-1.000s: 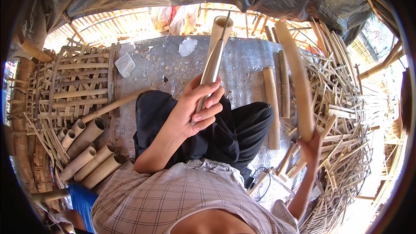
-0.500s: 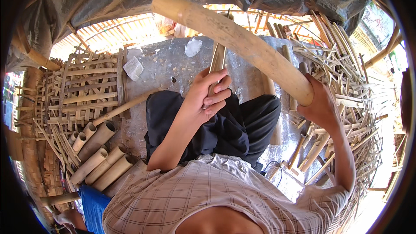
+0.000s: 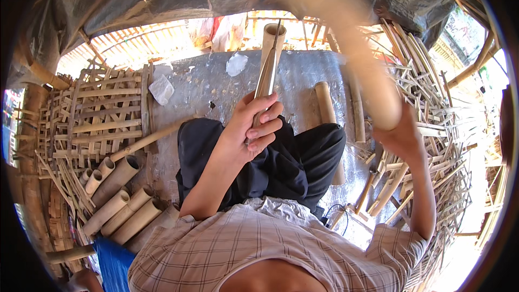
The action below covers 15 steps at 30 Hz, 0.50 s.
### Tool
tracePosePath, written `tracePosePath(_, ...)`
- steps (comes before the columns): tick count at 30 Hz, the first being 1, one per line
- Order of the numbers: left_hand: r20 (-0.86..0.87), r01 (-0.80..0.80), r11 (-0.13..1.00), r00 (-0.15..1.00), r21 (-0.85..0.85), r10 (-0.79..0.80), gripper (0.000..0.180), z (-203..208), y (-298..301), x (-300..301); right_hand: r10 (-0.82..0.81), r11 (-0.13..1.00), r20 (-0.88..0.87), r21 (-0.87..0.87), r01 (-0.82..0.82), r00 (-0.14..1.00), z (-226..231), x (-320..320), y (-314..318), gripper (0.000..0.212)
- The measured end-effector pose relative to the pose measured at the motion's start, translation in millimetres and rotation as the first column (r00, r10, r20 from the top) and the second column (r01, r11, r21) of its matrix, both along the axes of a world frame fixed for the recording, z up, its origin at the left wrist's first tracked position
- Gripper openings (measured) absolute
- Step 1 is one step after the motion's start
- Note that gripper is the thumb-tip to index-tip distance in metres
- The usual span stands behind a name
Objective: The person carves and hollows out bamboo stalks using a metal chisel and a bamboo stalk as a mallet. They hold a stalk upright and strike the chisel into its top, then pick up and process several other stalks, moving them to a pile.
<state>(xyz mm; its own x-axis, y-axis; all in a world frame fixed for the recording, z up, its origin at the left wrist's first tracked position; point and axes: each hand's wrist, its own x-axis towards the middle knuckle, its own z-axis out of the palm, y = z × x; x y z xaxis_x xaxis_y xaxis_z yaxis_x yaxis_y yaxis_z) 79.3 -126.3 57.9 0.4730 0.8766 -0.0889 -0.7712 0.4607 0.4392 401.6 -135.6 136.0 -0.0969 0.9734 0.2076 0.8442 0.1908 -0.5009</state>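
My left hand (image 3: 251,127) is closed around the metal handle of a long knife (image 3: 268,70), which points away from me with its narrow edge facing up. Behind the blade a bamboo tube (image 3: 273,31) shows its round, hollow end; whether the blade touches or has entered it I cannot tell. My right hand (image 3: 403,135) grips the near end of a thick bamboo pole (image 3: 365,65). Raised above the floor, the pole is smeared by motion and its far end blurs out at the top of the view.
Cut bamboo tubes (image 3: 127,205) are stacked at my left, below a woven bamboo lattice (image 3: 105,108). A short bamboo piece (image 3: 325,103) lies by my right knee. Split strips (image 3: 432,124) are heaped at the right. Dark plastic sheeting (image 3: 162,5) hangs overhead.
The bamboo pole has swung up and to the right, off the line above the knife, uncovering the tube's end. My left hand keeps its hold on the knife.
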Motion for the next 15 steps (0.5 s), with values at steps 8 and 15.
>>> tracePosePath(8,-0.022,-0.005,1.000,1.000,-0.023,0.005,0.022,-13.1,3.4,1.3,-0.057,0.998,0.169,0.034,0.052,0.984,39.7,-4.8,9.6,0.063)
tracePosePath(15,0.011,-0.054,0.999,0.998,0.004,0.054,0.017,-12.7,10.7,-9.1,0.102,0.852,0.287,0.469,-0.233,0.952,24.0,17.9,14.2,0.045)
